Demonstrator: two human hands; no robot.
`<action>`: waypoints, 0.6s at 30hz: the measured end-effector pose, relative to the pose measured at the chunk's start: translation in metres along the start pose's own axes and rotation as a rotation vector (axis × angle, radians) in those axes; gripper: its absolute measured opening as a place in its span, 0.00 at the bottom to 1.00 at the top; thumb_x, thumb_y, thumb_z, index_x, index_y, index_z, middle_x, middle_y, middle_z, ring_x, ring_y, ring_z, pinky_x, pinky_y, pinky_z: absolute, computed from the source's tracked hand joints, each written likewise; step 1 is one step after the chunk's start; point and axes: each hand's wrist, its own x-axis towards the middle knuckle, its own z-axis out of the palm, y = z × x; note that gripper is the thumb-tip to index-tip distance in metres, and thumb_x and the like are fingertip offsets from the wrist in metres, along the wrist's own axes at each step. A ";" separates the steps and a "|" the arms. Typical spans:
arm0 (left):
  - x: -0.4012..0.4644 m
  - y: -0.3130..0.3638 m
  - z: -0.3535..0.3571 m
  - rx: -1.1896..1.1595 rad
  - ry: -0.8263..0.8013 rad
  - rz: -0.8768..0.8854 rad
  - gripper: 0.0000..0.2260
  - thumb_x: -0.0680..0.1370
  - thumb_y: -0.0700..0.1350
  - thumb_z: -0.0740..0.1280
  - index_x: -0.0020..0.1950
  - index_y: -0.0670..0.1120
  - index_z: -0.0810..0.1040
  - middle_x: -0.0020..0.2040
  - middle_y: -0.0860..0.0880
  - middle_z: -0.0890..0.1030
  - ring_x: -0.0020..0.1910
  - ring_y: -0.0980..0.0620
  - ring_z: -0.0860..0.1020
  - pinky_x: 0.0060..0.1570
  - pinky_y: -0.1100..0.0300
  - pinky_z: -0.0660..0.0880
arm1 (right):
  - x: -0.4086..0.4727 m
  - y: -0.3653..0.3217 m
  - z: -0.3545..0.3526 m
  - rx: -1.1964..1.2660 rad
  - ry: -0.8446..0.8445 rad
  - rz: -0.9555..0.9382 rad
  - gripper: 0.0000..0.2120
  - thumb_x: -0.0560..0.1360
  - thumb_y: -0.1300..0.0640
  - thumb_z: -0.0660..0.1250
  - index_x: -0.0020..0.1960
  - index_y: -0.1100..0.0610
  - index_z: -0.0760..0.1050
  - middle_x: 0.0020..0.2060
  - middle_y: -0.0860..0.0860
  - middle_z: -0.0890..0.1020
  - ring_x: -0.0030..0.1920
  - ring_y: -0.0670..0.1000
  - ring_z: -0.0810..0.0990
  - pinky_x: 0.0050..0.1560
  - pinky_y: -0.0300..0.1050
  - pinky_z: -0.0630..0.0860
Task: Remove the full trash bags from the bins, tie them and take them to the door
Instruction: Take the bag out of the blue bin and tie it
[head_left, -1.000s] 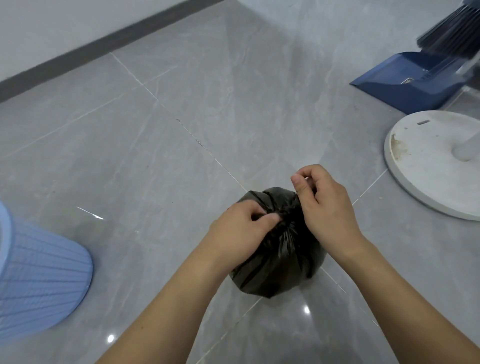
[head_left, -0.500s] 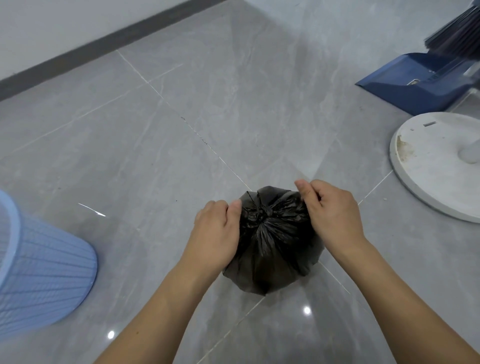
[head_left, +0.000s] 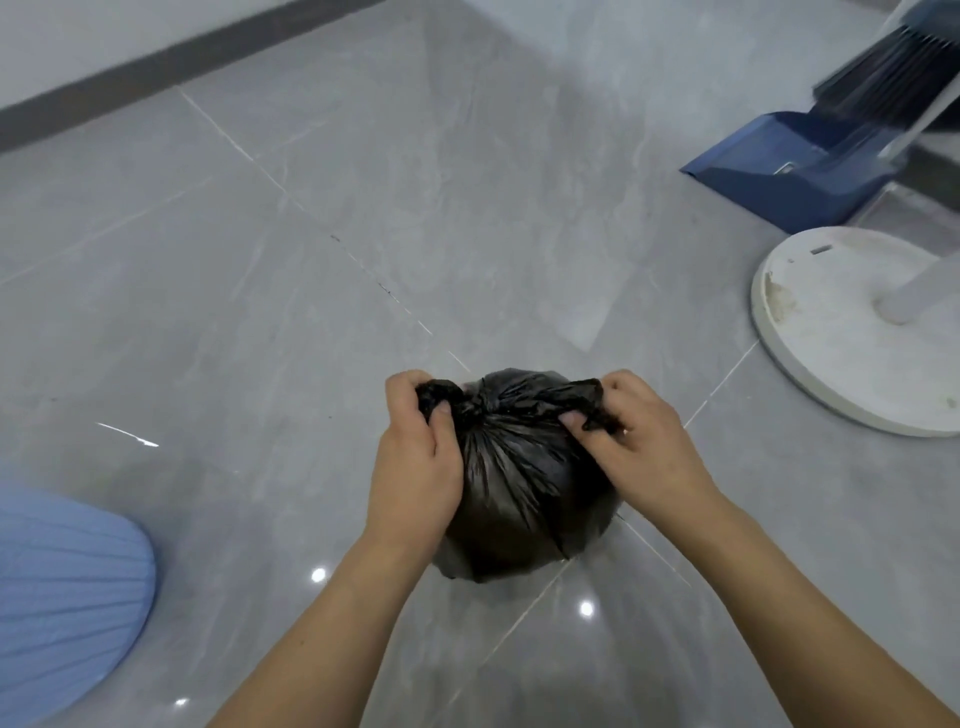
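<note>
Black trash bag (head_left: 524, 493) is sitting on the floor (head_left: 363, 208); left hand (head_left: 415, 457) and right hand (head_left: 639, 447) are each pinching one tail, pulling sideways across the central knot (head_left: 480, 408).

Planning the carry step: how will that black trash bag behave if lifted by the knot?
The black trash bag is thin, creased film, so probably floppy and sagging under the knot. It looks small and rounded, likely light, though its contents are hidden. The left hand and right hand pinch the tails easily; the film may be slippery.
</note>
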 end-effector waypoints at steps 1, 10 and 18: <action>0.004 0.001 0.001 0.005 0.003 0.017 0.07 0.82 0.44 0.57 0.55 0.56 0.65 0.42 0.58 0.79 0.43 0.66 0.77 0.38 0.74 0.70 | 0.003 -0.002 0.000 -0.007 0.021 0.013 0.12 0.75 0.48 0.67 0.46 0.57 0.79 0.45 0.45 0.74 0.49 0.45 0.73 0.49 0.34 0.67; 0.028 0.087 -0.038 -0.002 0.024 0.051 0.08 0.81 0.46 0.56 0.51 0.54 0.73 0.42 0.61 0.80 0.41 0.63 0.78 0.39 0.69 0.73 | 0.028 -0.078 -0.035 0.303 0.100 0.206 0.13 0.79 0.49 0.59 0.36 0.42 0.74 0.36 0.37 0.76 0.40 0.37 0.75 0.41 0.28 0.68; 0.053 0.357 -0.141 0.042 0.019 0.102 0.08 0.80 0.47 0.55 0.52 0.54 0.73 0.40 0.56 0.81 0.40 0.56 0.78 0.43 0.49 0.76 | 0.070 -0.276 -0.235 0.489 0.217 0.294 0.12 0.70 0.39 0.59 0.41 0.46 0.71 0.34 0.34 0.77 0.37 0.35 0.75 0.41 0.41 0.70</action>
